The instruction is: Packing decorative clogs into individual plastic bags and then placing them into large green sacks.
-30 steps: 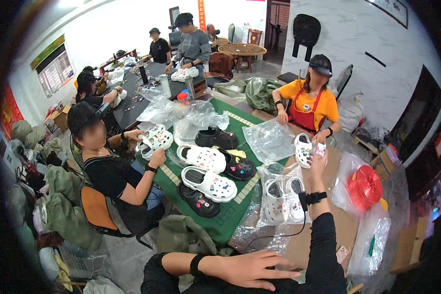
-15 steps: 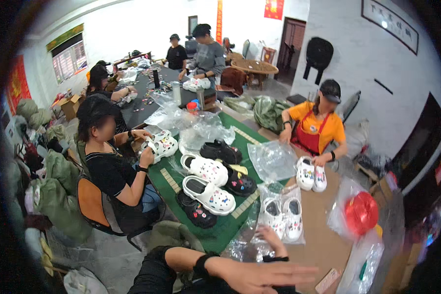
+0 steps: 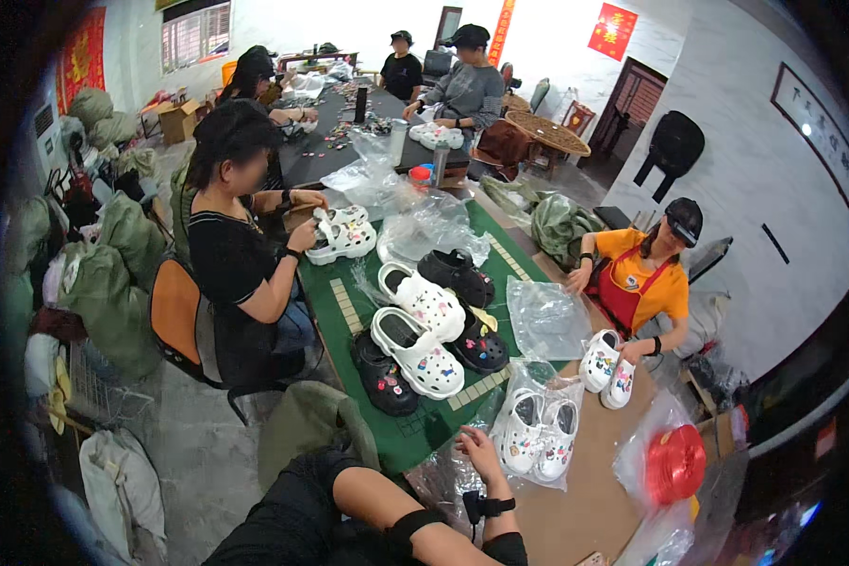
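Note:
My right hand (image 3: 481,457), a dark band on its wrist, reaches over clear plastic film beside the bagged clogs. Its fingers are loosely bent and apart, and nothing shows in them. Only the wrist end of my left hand (image 3: 451,547) shows at the lower edge; its fingers are out of sight. A pair of white clogs (image 3: 536,436) with colourful charms lies in a clear bag (image 3: 561,483), just right of my right hand. Further left, several white and black clogs are heaped on the green mat (image 3: 346,363), among them a white clog (image 3: 424,363) on top.
Across the brown tabletop (image 3: 566,519), a person in orange (image 3: 665,283) touches white clogs (image 3: 608,368) near a flat clear bag (image 3: 547,321). A red roll (image 3: 674,464) lies at right. At left, a seated person in black (image 3: 236,255) holds white clogs (image 3: 344,236).
The view has shifted, moving the scene within it. My left hand, spread over the tabletop before, has dropped mostly below the lower edge. My right hand has moved left, away from the bagged clogs.

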Tool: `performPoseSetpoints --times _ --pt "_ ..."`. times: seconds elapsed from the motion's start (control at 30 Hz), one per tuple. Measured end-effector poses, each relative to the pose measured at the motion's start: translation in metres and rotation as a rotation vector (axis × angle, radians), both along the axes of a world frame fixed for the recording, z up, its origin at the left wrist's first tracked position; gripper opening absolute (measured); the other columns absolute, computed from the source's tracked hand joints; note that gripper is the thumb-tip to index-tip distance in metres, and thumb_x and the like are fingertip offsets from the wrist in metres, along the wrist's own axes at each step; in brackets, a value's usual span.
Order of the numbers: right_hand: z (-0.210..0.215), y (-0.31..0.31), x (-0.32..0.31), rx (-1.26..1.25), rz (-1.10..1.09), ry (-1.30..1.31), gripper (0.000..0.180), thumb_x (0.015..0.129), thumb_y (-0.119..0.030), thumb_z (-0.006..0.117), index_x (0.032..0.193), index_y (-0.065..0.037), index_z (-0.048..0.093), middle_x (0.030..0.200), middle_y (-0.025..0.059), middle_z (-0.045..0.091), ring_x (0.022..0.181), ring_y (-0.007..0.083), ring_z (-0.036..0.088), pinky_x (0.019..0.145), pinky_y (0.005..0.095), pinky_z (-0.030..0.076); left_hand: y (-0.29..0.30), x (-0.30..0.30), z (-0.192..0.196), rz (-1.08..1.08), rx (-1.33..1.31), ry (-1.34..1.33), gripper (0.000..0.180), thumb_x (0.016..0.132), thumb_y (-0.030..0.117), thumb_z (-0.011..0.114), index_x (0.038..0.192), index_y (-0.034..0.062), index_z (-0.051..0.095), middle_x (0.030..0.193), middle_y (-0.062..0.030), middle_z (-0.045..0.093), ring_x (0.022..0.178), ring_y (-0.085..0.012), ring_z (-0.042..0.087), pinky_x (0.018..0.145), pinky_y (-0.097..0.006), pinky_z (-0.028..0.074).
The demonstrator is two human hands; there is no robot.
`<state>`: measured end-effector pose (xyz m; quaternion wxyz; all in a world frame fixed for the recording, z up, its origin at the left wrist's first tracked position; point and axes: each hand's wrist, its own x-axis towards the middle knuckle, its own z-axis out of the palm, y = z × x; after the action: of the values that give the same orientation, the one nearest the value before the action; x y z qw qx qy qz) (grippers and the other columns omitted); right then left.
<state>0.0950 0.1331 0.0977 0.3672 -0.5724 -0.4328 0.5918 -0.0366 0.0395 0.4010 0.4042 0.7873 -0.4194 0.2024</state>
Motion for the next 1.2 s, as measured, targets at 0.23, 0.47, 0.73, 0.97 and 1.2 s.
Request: performPoseSetpoints --times 0.23,0.47,0.73,0.97,1.2 --pt "0.011 -0.005 -0.003 0.017 -0.012 -0.021 0.03 0.086 -0.016 0.049 0.114 -0.003 0.048 0.089 0.0097 0.06 0.076 0.0144 0.057 0.068 0.0252 0.045 -0.002 -0.001 -0.001 0.042 -0.065 -0.08 0.05 0.091 0.034 0.023 0.13 0.0018 0.027 0.139 -0.0163 0.018 0.126 -0.0398 0.016 0.096 -0.057 0.016" --pt "-0.009 0.012 0.0 0.061 0.225 -0.167 0.032 0.085 -0.015 0.051 0.113 0.0 0.048 0.086 0.0092 0.058 0.074 0.0149 0.056 0.067 0.0267 0.045 0.08 -0.007 -0.064 0.531 -0.348 0.206 0.05 0.089 0.029 0.034 0.13 0.0018 0.027 0.133 -0.0175 0.029 0.122 -0.0304 0.029 0.099 -0.04 0.023" --pt "0.082 0.109 -0.054 0.695 0.237 -0.719 0.033 0.074 -0.02 0.06 0.101 -0.002 0.054 0.089 0.0158 0.057 0.084 0.0312 0.054 0.074 0.037 0.043 0.117 -0.135 -0.293 1.342 0.035 1.218 0.047 0.084 0.037 0.045 0.122 0.0101 0.041 0.115 -0.0197 0.044 0.105 -0.0373 0.044 0.084 -0.045 0.039" --pt "0.102 0.231 -0.132 0.988 0.568 -1.392 0.086 0.058 -0.029 0.074 0.13 -0.019 0.028 0.135 0.0074 0.03 0.112 0.0294 0.041 0.086 0.0446 0.037 0.083 -0.093 -0.366 1.277 0.315 1.3 0.057 0.081 0.038 0.05 0.13 0.0168 0.032 0.136 -0.019 0.022 0.123 -0.0379 0.024 0.098 -0.051 0.02" --pt "0.037 0.286 -0.133 1.037 0.644 -1.623 0.086 0.059 -0.023 0.069 0.133 -0.022 0.024 0.135 0.0052 0.029 0.116 0.0283 0.038 0.095 0.0577 0.022 0.076 -0.075 -0.404 0.804 -0.169 1.716 0.046 0.083 0.037 0.045 0.122 0.0131 0.041 0.121 -0.0115 0.047 0.12 -0.028 0.033 0.094 -0.057 0.023"
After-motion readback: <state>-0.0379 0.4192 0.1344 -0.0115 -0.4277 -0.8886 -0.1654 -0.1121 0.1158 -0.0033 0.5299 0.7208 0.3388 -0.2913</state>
